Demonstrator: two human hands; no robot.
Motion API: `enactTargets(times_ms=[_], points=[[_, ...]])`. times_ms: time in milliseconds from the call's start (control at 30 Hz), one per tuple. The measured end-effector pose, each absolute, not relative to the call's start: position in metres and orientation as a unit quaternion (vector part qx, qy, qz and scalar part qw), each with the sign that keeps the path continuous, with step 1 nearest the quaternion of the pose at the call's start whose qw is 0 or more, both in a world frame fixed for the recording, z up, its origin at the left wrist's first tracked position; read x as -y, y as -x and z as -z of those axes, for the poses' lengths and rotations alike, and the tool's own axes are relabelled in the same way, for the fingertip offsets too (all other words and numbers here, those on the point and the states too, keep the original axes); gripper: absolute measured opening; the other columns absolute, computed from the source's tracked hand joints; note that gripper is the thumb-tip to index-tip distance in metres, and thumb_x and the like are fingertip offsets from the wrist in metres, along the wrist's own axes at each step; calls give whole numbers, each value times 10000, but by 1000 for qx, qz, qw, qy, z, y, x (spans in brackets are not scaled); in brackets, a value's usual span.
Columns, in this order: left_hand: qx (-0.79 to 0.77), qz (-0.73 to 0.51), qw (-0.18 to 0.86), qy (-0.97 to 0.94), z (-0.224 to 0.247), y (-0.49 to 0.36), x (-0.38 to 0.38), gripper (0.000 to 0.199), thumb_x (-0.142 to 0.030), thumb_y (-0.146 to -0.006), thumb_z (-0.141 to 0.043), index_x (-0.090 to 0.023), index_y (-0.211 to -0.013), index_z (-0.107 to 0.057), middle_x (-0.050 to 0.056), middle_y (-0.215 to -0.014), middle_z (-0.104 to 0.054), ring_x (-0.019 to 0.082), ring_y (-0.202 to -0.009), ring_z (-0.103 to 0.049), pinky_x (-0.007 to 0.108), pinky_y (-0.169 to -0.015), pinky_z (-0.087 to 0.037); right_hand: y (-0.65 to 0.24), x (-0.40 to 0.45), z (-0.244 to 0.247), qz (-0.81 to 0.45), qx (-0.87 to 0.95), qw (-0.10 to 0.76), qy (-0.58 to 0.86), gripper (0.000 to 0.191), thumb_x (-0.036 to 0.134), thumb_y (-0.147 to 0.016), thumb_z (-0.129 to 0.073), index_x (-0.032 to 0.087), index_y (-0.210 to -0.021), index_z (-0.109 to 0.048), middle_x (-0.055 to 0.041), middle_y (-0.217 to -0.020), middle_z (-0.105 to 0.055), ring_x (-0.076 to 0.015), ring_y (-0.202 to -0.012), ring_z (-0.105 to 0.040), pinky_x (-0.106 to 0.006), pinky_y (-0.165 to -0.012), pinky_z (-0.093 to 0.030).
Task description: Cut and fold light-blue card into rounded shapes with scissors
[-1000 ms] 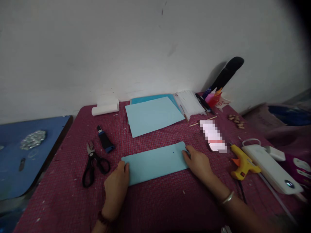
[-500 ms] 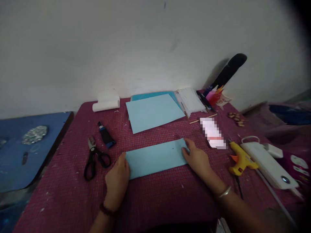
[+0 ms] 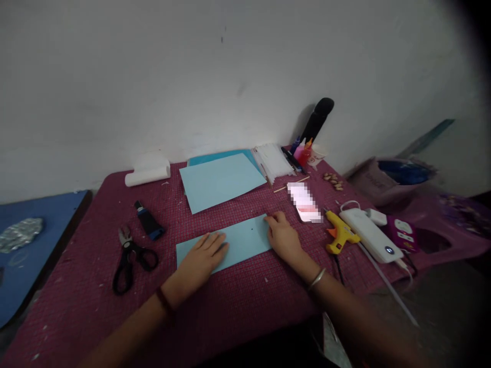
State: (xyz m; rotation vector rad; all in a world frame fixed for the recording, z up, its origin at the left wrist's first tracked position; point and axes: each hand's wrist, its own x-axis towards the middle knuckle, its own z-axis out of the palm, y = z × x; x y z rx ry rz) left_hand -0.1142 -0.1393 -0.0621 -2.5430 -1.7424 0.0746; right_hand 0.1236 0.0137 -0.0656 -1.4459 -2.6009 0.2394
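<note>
The left hand (image 3: 203,259) is pressing nearly flat, fingers slightly spread, on the blue strip (image 3: 245,240) lying near on the red table (image 3: 245,296). The right hand (image 3: 283,236) is curling half closed at its right end, the phone (image 3: 306,203) lying farther right.

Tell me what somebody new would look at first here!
Probably the pale blue paper strip in the middle, with the left hand flat on it and the right hand at its right end. The bright yellow glue gun pops out on the right, beside the white power bank.
</note>
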Motion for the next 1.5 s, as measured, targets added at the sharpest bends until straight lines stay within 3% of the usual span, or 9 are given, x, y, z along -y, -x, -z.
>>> enactTargets(times_ms=[167,400,533,700,800,900,1100,1267,1500], points=[[618,64,-16,784,63,48,98,412,-288,-939,-420,-167,-1325,-498,112,-1435,-461,252,-1341,-384,432,-1121,-280,-121,-11,61,-73,871,69,480,326,150,-901,-407,215,-1175,-571,-115,-1134,-528,-208,-921,-583,-269,-685,-465],[616,103,-39,780,71,19,79,477,-375,-952,-384,-250,-1411,-382,83,-1517,-344,275,-1398,-277,535,-1123,-214,-124,-13,53,-91,870,60,480,306,154,-890,-426,197,-1148,-585,-114,-1085,-543,-212,-922,-580,-276,-692,-470],[605,109,-33,788,73,23,79,469,-370,-947,-396,-205,-1385,-421,108,-1498,-370,285,-1393,-278,542,-1120,-213,-113,-10,44,-126,883,155,424,326,164,-880,-459,165,-1183,-577,-126,-1118,-558,-232,-1025,-547,-344,-868,-456],[577,131,-24,806,74,22,76,419,-313,-952,-373,-157,-1320,-502,123,-1399,-496,292,-1346,-345,553,-1127,-186,-86,0,54,-254,907,235,240,445,342,-925,-446,150,-1325,-466,-122,-1263,-567,-224,-1167,-510,-421,-1044,-364],[565,130,-29,814,69,21,80,436,-329,-963,-342,-135,-1324,-488,130,-1369,-527,277,-1322,-390,532,-1133,-183,-83,-1,69,-248,909,227,247,470,384,-952,-369,173,-1367,-436,-108,-1347,-537,-230,-1262,-456,-453,-1127,-249],[573,114,-44,811,61,27,91,493,-400,-963,-332,-102,-1331,-468,147,-1328,-559,242,-1318,-408,462,-1151,-179,-86,-5,80,-228,906,213,285,475,345,-968,-297,199,-1410,-390,-98,-1401,-494,-201,-1311,-417,-400,-1127,-275],[615,72,-72,782,63,76,132,678,-564,-917,-344,-162,-1460,-288,128,-1514,-335,254,-1414,-251,484,-1145,-197,-85,-6,83,-209,922,181,272,515,387,-975,-293,170,-1437,-356,-99,-1452,-437,-241,-1360,-359,-444,-1145,-238],[713,30,-28,700,72,116,184,629,-484,-932,-369,-142,-1456,-306,129,-1535,-286,266,-1420,-231,484,-1137,-214,-83,-8,86,-182,934,146,272,562,451,-963,-320,166,-1446,-346,-119,-1476,-400,-260,-1374,-329,-504,-1132,-236],[750,30,17,660,76,118,207,631,-475,-915,-403,-136,-1443,-338,145,-1510,-339,283,-1402,-278,486,-1126,-246,-67,11,83,-118,948,119,271,587,437,-931,-421,127,-1428,-380,-155,-1498,-353,-296,-1400,-271,-533,-1137,-174]])
